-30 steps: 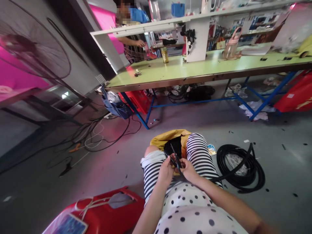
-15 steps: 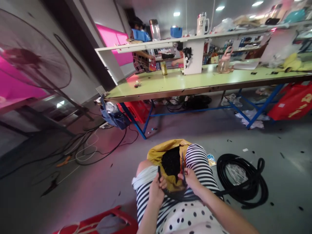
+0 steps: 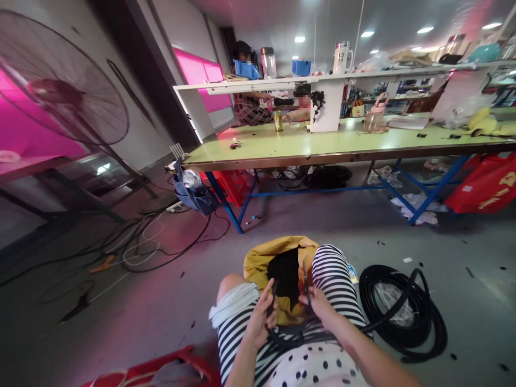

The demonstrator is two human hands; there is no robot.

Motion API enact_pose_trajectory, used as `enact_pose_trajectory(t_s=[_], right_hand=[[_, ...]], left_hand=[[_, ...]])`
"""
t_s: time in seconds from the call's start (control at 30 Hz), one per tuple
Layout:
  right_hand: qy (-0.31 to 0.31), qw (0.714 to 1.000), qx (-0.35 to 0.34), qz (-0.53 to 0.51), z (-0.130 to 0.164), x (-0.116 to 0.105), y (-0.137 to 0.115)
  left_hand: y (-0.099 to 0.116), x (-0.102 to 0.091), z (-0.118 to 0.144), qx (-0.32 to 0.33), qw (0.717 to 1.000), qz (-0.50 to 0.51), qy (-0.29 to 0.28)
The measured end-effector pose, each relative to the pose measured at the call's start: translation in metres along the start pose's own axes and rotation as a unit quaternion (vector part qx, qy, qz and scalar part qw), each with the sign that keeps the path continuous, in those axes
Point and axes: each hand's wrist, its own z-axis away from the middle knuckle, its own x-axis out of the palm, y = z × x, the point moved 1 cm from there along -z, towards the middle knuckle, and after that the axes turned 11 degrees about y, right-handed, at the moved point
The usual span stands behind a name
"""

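The left hand point(image 3: 258, 321) is curled around the free end of a black hose point(image 3: 273, 301), its fingers closed on it just above the striped lap. The right hand point(image 3: 319, 303) grips a pair of scissors point(image 3: 305, 285) with the blades pointing up, close beside the hose end but apart from it. The hose curves down between the two hands across the lap and runs off to the person's right into a hose coil point(image 3: 403, 314) lying on the grey floor. Between the knees stands a yellow bag point(image 3: 258, 263) filled with small black pieces. Beyond it a long green counter point(image 3: 346, 144) on blue legs carries bottles and clutter, and other people sit at its far end. A large fan point(image 3: 60, 91) stands at the left, above loose cables point(image 3: 141, 242).
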Motion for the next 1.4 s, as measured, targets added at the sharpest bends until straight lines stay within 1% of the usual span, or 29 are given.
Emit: enact_pose_trajectory(t_s=[0.07,0.13,0.23,0.33,0.4,0.5,0.57,0.63,0.73,0.8,0.9,1.07,1.17,1.27,1.33,1.4], right_hand=[[0.010,0.999,0.011,-0.032,-0.001,-0.002,-0.003],[0.012,0.999,0.017,-0.044,-0.002,-0.003,-0.004],[0.005,0.999,0.010,-0.037,-0.004,-0.002,0.000],[-0.018,1.000,0.002,-0.024,-0.009,0.001,0.009],[-0.035,0.999,-0.002,-0.014,-0.014,0.002,0.014],[-0.053,0.999,0.000,-0.007,-0.020,0.004,0.021],[-0.057,0.998,0.006,-0.005,-0.022,0.004,0.024],[-0.058,0.998,0.010,-0.005,-0.023,0.004,0.025],[-0.053,0.998,0.014,-0.004,-0.022,0.004,0.025],[-0.049,0.999,0.009,-0.006,-0.020,0.004,0.024],[-0.054,0.998,-0.001,-0.018,-0.018,0.004,0.023],[-0.055,0.998,0.017,-0.018,-0.017,0.004,0.020],[-0.047,0.998,0.023,-0.018,-0.012,0.006,0.015],[-0.036,0.999,0.024,-0.024,0.002,0.009,0.003],[-0.012,0.998,0.005,-0.058,0.012,0.006,-0.015],[0.033,0.992,-0.046,-0.113,0.020,-0.007,-0.046]], left_hand=[[0.006,-0.005,0.001,-0.020,1.000,0.013,-0.013],[0.012,-0.007,0.001,-0.028,0.999,0.033,-0.011],[0.017,-0.006,0.001,-0.023,0.998,0.060,0.018],[0.016,-0.005,0.000,-0.018,0.996,0.074,0.042],[0.015,-0.006,0.000,-0.015,0.997,0.069,0.031],[0.012,-0.007,0.002,0.007,0.998,0.056,-0.006],[0.012,-0.007,0.002,0.020,0.998,0.056,-0.009],[0.012,-0.005,0.001,0.016,0.998,0.056,0.011],[0.014,-0.002,-0.004,-0.004,0.996,0.051,0.067],[0.013,-0.001,-0.008,-0.011,0.994,0.046,0.094],[0.010,0.000,-0.012,-0.005,0.995,0.030,0.096],[0.004,0.003,-0.012,0.041,0.994,0.005,0.096],[0.004,0.007,-0.010,0.051,0.994,-0.001,0.101],[0.007,0.009,-0.008,0.058,0.993,-0.007,0.099],[0.008,0.009,-0.007,0.047,0.993,-0.011,0.104],[0.007,0.009,-0.007,0.036,0.993,-0.020,0.109]])
